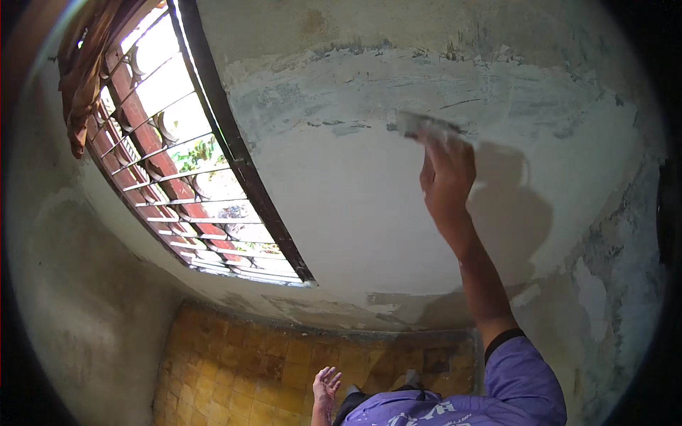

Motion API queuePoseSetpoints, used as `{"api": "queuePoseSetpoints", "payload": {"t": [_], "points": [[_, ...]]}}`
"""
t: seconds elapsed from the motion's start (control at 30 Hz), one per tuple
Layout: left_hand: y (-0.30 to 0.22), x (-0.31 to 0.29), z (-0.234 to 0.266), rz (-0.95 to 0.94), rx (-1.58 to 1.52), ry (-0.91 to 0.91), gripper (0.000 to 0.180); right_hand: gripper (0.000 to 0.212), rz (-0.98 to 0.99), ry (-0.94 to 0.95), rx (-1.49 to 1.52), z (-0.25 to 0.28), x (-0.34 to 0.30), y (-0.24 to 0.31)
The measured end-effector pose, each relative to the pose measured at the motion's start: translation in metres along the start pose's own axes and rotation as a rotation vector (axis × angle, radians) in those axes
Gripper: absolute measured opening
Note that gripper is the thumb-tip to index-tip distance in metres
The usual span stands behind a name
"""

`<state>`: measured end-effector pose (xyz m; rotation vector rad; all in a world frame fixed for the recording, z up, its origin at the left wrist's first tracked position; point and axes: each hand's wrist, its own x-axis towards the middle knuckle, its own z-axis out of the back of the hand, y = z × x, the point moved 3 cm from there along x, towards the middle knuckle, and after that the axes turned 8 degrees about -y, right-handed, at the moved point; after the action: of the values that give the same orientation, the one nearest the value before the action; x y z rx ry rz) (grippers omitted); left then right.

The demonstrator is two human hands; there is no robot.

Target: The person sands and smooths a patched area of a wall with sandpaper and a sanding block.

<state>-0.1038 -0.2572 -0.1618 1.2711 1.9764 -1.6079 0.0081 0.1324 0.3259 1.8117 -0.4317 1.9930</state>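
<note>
My right hand (451,167) is raised to the wall with its fingers closed round a putty knife (410,124). The tool's flat, wide blade lies against the wall and is smeared by motion, and the fingers hide most of its handle. Around it spreads a smooth patch of white filler (369,206), with a rougher, streaky grey band (369,82) above. Down by my body, my left hand (327,383) hangs palm up with loosely curled fingers. It holds nothing, and whitish smears mark its skin.
A dark-framed window (245,167) with metal bars stands left of the patch, a brown curtain (89,78) bunched at its upper left. Bare, flaking plaster (604,277) shows at the right. Yellow-brown tiles (256,362) cover the floor below.
</note>
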Motion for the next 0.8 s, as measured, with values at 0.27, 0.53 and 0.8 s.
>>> {"api": "queuePoseSetpoints", "payload": {"t": [0.27, 0.53, 0.8], "points": [[-0.045, 0.030, 0.034, -0.011, 0.027, -0.001, 0.052, 0.028, 0.064, 0.208, -0.126, -0.054, -0.117, 0.030], [-0.069, 0.049, 0.053, 0.035, 0.082, 0.035, 0.050, 0.037, -0.024, 0.281, 0.060, -0.037, -0.034, 0.075], [-0.076, 0.064, 0.047, 0.081, 0.129, 0.104, 0.050, 0.028, 0.018, 0.071, -0.138, -0.069, -0.061, 0.039]]}}
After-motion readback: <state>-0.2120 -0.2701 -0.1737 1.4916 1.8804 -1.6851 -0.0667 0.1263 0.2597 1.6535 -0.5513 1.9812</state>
